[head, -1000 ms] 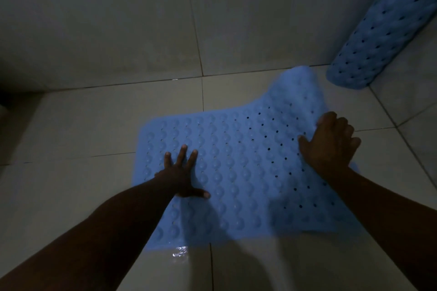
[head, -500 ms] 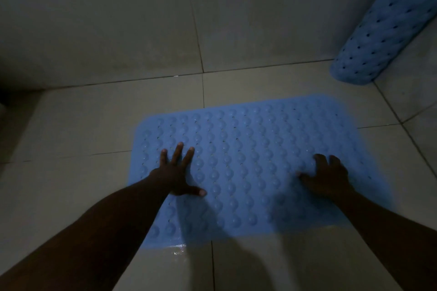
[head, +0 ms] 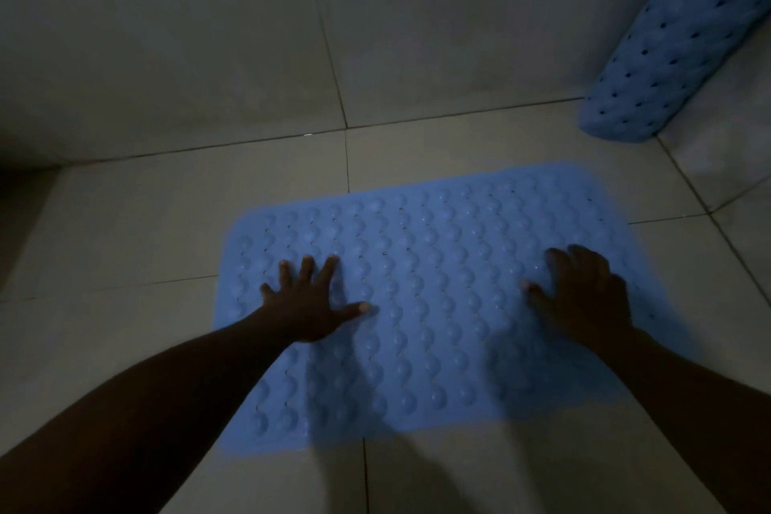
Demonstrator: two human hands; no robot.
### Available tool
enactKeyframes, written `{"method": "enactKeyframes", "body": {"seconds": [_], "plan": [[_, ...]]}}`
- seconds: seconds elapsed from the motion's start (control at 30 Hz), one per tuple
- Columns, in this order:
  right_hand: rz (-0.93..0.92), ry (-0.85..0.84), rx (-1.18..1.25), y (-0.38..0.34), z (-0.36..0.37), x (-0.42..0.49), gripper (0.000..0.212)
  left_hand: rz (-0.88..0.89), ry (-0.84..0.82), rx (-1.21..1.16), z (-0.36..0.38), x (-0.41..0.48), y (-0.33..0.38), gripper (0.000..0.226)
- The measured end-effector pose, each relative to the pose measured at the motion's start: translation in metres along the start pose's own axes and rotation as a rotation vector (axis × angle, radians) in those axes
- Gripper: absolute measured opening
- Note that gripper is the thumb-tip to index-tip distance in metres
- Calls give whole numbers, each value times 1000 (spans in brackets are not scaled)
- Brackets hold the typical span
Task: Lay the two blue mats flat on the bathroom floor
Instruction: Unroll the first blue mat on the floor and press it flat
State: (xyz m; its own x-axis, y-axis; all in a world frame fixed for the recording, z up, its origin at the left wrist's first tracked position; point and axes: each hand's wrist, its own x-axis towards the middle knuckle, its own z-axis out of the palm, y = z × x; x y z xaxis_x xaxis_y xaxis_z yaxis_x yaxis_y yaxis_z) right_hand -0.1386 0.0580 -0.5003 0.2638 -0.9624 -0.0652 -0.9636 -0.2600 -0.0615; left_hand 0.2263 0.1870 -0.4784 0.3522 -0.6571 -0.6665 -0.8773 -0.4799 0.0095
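Blue mat lies under left grip, right grip.

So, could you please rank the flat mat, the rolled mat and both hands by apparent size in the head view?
1. flat mat
2. rolled mat, partly out of frame
3. left hand and right hand look alike, unranked

A second ago the blue mat had its 2 o'clock end curled up off the floor, gripped by the right hand; now that end lies flat, the hand pressing on the mat's 3 o'clock side
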Motion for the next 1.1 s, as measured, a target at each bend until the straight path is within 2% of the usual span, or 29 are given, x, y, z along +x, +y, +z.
{"method": "enactKeyframes", "body": {"seconds": [0.17,0.33,0.43,0.5,0.73,1.1], "plan": [[-58,37,75,-18,-6,67,75,29,83,63,-19,20,49,112],[-59,52,85,-23,12,122,73,33,186,-107,-13,64,115,108],[-57,-26,75,-10,37,127,74,36,321,-93,6,76,127,103],[-68,34,54,-2,53,118,73,28,399,-74,12,78,126,101],[-43,185,7,-6,57,111,67,67,410,-61,4,80,124,102],[-6,119,-10,-6,55,109,71,72,459,-69,4,84,123,99]]}}
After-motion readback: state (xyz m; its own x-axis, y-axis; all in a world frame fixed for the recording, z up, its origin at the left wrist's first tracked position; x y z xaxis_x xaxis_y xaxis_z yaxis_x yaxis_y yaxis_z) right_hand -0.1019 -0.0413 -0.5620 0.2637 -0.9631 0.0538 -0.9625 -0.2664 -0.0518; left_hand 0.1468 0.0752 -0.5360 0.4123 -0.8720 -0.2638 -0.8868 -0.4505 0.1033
